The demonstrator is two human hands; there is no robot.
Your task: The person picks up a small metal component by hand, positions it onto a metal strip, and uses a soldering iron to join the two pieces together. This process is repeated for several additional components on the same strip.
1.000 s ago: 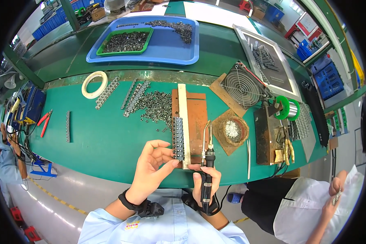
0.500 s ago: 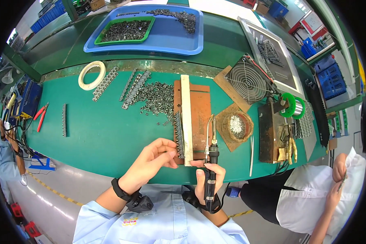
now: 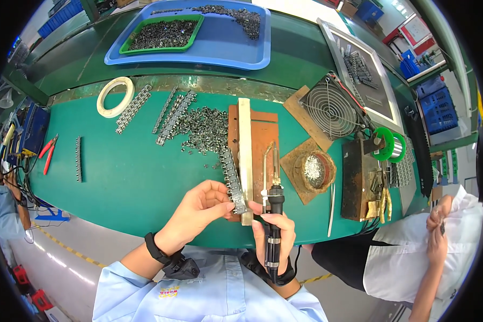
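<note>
My left hand [image 3: 204, 206] pinches the near end of a strip of small metal parts [image 3: 231, 180] between thumb and fingers. The strip lies tilted along the left side of a pale wooden bar [image 3: 244, 145], which rests on a reddish-brown board [image 3: 265, 129]. My right hand [image 3: 276, 231] is wrapped round the black handle of a soldering iron [image 3: 275, 206]. The iron's tip and a thin feed tube beside it point away from me, over the board. A right fingertip is close to the bar's near end; whether it touches is unclear.
Loose metal parts [image 3: 205, 129] lie heaped left of the board, beside more strips [image 3: 176, 118] and a tape roll [image 3: 115, 97]. Rightward are a fan [image 3: 330, 110], a round pot [image 3: 316, 170] and a solder spool [image 3: 389, 145]. Red-handled pliers [image 3: 49, 155] lie far left. A co-worker [image 3: 413, 252] stands right.
The strip has turned, so more of its face shows and it leans out from the bar. The soldering iron has shifted slightly left and nearer me. My left hand still grips the strip.
</note>
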